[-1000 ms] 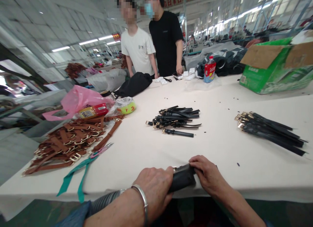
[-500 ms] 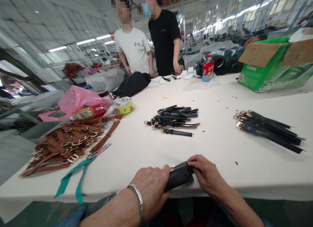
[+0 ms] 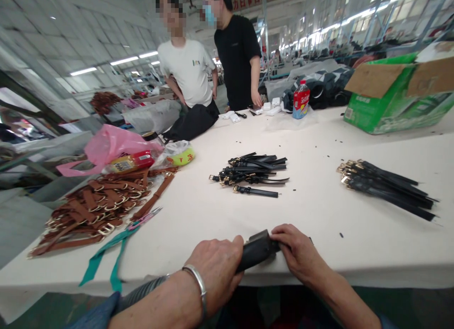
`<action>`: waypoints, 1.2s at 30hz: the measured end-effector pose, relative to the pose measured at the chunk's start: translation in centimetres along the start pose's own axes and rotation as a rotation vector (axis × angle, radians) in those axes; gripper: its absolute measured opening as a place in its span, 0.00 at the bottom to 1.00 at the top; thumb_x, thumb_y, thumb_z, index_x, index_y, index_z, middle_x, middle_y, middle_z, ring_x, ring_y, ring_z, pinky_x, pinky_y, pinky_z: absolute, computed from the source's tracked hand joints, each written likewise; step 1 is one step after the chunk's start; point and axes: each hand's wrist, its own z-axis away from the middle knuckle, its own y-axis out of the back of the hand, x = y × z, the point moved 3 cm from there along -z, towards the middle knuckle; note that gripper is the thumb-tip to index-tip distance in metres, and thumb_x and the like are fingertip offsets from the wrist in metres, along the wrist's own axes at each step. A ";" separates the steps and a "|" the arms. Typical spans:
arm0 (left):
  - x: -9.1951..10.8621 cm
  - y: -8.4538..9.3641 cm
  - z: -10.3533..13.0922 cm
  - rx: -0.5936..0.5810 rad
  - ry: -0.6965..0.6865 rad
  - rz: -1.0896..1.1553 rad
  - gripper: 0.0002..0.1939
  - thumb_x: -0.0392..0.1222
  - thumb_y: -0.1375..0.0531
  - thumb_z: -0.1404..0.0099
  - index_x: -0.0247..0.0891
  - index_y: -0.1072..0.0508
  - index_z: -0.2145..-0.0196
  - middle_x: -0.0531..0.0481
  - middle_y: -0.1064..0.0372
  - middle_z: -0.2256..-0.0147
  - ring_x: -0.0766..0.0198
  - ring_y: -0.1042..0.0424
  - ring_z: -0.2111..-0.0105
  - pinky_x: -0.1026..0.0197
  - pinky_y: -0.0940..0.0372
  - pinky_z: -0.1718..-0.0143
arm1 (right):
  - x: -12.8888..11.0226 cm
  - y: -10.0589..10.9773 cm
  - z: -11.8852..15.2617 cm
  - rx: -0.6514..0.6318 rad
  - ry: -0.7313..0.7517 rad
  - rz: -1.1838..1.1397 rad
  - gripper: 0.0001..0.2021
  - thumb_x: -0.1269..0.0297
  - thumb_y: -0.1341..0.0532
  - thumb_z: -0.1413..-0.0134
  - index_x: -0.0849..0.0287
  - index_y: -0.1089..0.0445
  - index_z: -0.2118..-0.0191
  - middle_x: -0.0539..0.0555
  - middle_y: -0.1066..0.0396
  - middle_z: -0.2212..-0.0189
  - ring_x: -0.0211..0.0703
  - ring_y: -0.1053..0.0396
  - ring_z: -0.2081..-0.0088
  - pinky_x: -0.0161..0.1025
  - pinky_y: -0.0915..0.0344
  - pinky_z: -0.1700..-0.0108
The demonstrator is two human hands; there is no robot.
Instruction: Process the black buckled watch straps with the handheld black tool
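My left hand [image 3: 216, 272], with a silver bangle at the wrist, is wrapped round a dark, block-like black tool [image 3: 256, 252]. Its exact kind does not show. Under my left forearm runs a grey ribbed hose [image 3: 144, 291]; whether it joins the tool is hidden. My right hand [image 3: 296, 248] pinches what looks like a black strap [image 3: 275, 246] at the tool's far end, mostly covered by the fingers. Beyond my hands lies a pile of black buckled straps [image 3: 253, 168], with a single strap [image 3: 256, 192] in front. Another bundle of black straps [image 3: 386, 185] lies to the right.
Brown straps with gold rings [image 3: 95, 206] are heaped at left, beside scissors [image 3: 145, 219] tied with green ribbon [image 3: 102, 255]. Behind them sits a pink bag [image 3: 109, 147]. A green box [image 3: 393, 99] and red-labelled bottle [image 3: 301, 99] stand farther back. Two people [image 3: 237, 59] stand across the table [image 3: 198, 211].
The black tool has turned slightly in my left hand and its end now sits a little farther left. My right hand stays nearly in place. The person in white has shifted left.
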 end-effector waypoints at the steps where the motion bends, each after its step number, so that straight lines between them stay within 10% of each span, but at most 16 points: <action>1: -0.2 0.1 0.2 -0.012 0.000 0.000 0.11 0.43 0.49 0.46 0.41 0.38 0.63 0.46 0.29 0.68 0.52 0.29 0.68 0.51 0.35 0.68 | 0.0 0.0 0.0 -0.002 0.001 0.002 0.14 0.78 0.49 0.52 0.58 0.31 0.64 0.55 0.34 0.63 0.42 0.37 0.60 0.41 0.37 0.58; 10: -0.1 -0.4 -0.6 0.052 0.008 0.018 0.12 0.46 0.49 0.46 0.41 0.38 0.64 0.47 0.29 0.70 0.53 0.30 0.70 0.55 0.37 0.70 | 0.4 -0.1 0.0 0.029 0.017 0.004 0.15 0.78 0.50 0.53 0.58 0.31 0.63 0.55 0.33 0.63 0.42 0.37 0.60 0.41 0.37 0.58; 19: -5.3 -0.1 -0.1 0.100 0.164 0.108 0.13 0.52 0.50 0.45 0.43 0.37 0.65 0.48 0.30 0.70 0.56 0.31 0.70 0.60 0.41 0.72 | -0.1 0.1 0.1 0.001 0.008 0.036 0.16 0.78 0.50 0.54 0.58 0.31 0.63 0.54 0.33 0.63 0.42 0.36 0.60 0.41 0.37 0.57; 29: -1.9 -0.6 -1.0 0.034 0.049 0.087 0.15 0.51 0.50 0.45 0.42 0.37 0.63 0.46 0.30 0.68 0.54 0.31 0.67 0.57 0.40 0.69 | -0.2 0.1 0.0 -0.022 -0.013 0.031 0.15 0.77 0.49 0.55 0.57 0.32 0.62 0.55 0.35 0.62 0.43 0.37 0.59 0.42 0.39 0.55; 36: -5.2 -2.5 -2.1 0.129 0.179 0.170 0.14 0.52 0.49 0.46 0.42 0.36 0.66 0.47 0.30 0.70 0.57 0.31 0.69 0.60 0.42 0.72 | -0.4 0.3 -0.1 -0.059 -0.043 0.041 0.10 0.72 0.47 0.52 0.57 0.32 0.63 0.55 0.35 0.62 0.44 0.38 0.59 0.42 0.39 0.55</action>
